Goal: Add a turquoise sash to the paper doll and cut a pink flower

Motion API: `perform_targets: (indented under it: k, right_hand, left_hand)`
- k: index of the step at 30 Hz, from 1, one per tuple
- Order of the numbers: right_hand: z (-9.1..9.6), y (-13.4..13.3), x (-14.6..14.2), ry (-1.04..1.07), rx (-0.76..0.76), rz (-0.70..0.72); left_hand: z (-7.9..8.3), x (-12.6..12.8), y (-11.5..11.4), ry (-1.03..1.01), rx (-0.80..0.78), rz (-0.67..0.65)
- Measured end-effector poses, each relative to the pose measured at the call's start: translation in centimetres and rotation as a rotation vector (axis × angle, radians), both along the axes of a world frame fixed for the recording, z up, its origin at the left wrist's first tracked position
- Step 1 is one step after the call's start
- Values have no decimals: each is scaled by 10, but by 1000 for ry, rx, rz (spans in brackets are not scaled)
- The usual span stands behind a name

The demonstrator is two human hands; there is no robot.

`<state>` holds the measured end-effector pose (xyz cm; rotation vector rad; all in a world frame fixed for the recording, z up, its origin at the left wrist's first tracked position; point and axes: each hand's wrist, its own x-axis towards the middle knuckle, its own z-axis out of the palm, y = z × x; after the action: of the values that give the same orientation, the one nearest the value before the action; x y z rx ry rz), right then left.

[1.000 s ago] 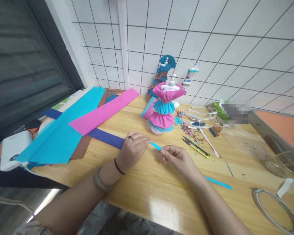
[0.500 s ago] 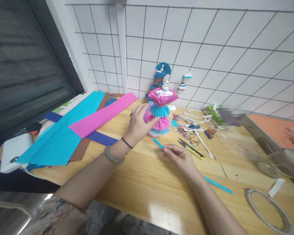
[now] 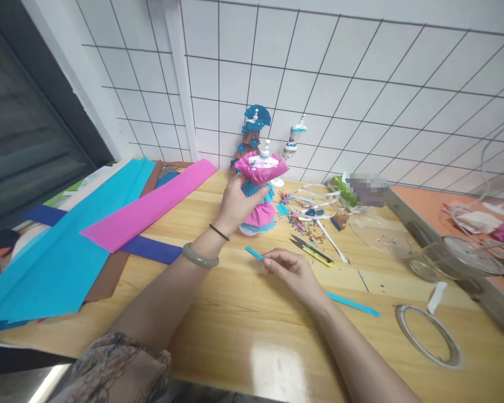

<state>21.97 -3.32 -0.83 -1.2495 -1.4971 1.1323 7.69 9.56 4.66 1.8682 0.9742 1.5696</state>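
Note:
A small mannequin in a pink and blue paper dress stands on the wooden table near the tiled wall. My left hand is wrapped round the dress at its waist. My right hand rests on the table nearer me and pinches a short light-blue paper strip between thumb and fingers. A longer light-blue strip lies just right of that wrist. Small yellow-handled scissors lie beyond my right hand.
Sheets of cyan, pink and dark blue crepe paper cover the table's left. Paper scraps and white strips lie right of the dress. Two more decorated figures stand at the wall. A metal ring and clear domes sit right.
My left hand let go of the blue strip, reached forward and closed round the paper dress. My right hand kept the strip. The view shifted rightward.

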Motion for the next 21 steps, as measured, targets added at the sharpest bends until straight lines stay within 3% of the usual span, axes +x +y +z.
perform_targets:
  k: [9, 15, 21]
  right_hand:
    - [19, -3, 1, 68, -20, 38]
    - [51, -2, 10, 50, -3, 90]
    - [93, 21, 13, -43, 259, -90]
  left_hand:
    - [5, -5, -6, -22, -54, -138]
    - [9, -7, -11, -2, -120, -247]
    - [14, -8, -15, 13, -106, -285]
